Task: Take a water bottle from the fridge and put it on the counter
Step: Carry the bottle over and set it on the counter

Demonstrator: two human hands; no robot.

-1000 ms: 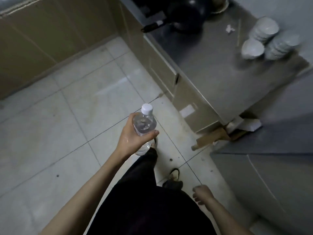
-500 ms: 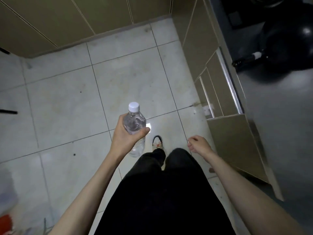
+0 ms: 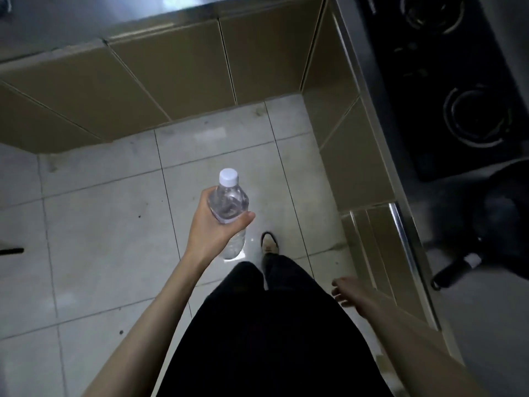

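My left hand [image 3: 213,224] grips a clear water bottle [image 3: 229,200] with a white cap, held upright over the tiled floor in the middle of the view. My right hand [image 3: 347,293] hangs empty at my side, fingers loosely apart and blurred, beside the cabinet front on the right. The steel counter [image 3: 469,316] runs down the right edge. A second stretch of counter [image 3: 94,21] crosses the top of the view above tan cabinet doors. The fridge is out of view.
A black two-burner hob [image 3: 446,81] is set into the right counter, and a dark pan [image 3: 503,213] with its handle toward me stands below it. Tan cabinet fronts [image 3: 177,81] close off the far end of the floor. My dark trousers and one shoe [image 3: 269,242] fill the lower middle.
I have walked and turned further along the kitchen: the far cabinets and counter have come closer, the hob has come into view. The bottle stays in my left hand; my right hand has dropped lower.
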